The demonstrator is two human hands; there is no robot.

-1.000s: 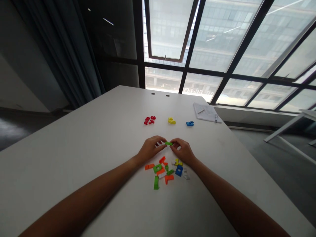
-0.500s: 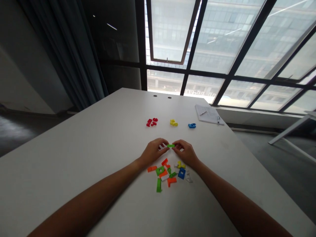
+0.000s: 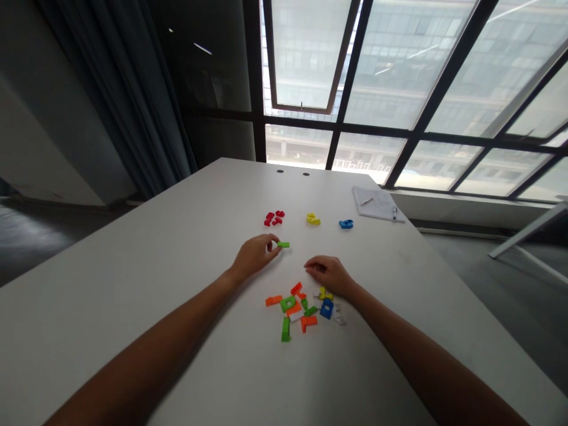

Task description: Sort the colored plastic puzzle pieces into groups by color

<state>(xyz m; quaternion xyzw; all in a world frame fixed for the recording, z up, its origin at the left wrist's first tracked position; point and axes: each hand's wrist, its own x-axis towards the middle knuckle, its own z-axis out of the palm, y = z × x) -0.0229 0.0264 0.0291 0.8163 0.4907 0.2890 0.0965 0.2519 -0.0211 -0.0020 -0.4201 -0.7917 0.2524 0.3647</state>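
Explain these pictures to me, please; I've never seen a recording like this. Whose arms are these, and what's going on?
There is no machine here: these are a person's own bare arms. All three pictures come from one camera worn on that person's head, looking forward and down, so you see roughly what they see. On the white table lies a loose pile of small coloured plastic pieces in orange, green, blue, yellow and white. Farther off sit red pieces, yellow pieces, blue pieces and a notepad. The left hand has its fingertips at a small green piece, though I cannot tell whether it is gripped. The right hand lies at the pile's far edge, holding nothing visible.
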